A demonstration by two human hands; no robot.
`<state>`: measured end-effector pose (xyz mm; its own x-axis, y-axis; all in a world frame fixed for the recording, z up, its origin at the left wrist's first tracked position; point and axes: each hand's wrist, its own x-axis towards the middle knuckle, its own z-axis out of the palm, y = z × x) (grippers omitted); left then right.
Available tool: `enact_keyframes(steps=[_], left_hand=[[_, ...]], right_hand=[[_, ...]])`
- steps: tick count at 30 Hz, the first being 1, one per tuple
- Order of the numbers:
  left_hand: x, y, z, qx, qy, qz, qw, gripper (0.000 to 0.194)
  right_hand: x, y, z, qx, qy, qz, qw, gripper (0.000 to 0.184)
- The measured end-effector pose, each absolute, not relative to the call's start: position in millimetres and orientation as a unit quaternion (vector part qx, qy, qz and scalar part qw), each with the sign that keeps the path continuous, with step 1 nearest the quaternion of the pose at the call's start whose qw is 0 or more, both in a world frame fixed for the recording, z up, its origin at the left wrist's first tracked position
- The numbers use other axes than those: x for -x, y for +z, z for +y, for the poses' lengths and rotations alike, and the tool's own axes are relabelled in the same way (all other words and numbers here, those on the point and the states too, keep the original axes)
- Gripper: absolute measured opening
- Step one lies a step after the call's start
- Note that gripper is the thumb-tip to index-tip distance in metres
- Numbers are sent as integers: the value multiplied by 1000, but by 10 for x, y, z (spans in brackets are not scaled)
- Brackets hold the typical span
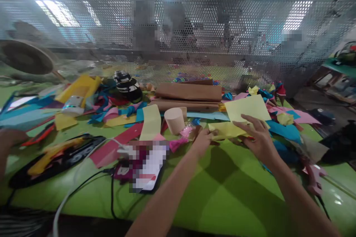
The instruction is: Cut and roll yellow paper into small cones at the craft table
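Just right of the frame's centre, a yellow paper strip (226, 130) spans the gap between both hands. The left hand (202, 142), fingers narrowed, pinches its left end; the right hand (257, 135), fingers spread, meets its right end, though whether it grips cannot be told. Beyond the right hand's fingers appears a pale yellow sheet (246, 106).

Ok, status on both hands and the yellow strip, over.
Left hand at left end of yellow strip, grip unclear. Right hand at its right end, fingers spread. Bright pink scrap close by left hand.
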<state>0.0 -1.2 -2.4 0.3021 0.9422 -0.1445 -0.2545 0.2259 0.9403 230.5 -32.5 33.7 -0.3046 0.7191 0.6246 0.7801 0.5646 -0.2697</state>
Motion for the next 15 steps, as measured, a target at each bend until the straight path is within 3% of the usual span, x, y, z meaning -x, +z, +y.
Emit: enact_keyframes(steps=[4,9,15], left_hand=[[46,-63,-71,-356,510,404,671,34],[102,-82,-77,-222,577,404,673,24],[104,-128,-72,-219,605,366,673,28]], right_hand=[[-2188,336,-372,452,-64,-825,332,36],[-2157,252,-344,448,-29,-833,325,41],[-2201,208,-341,464,239,-728,444,28]])
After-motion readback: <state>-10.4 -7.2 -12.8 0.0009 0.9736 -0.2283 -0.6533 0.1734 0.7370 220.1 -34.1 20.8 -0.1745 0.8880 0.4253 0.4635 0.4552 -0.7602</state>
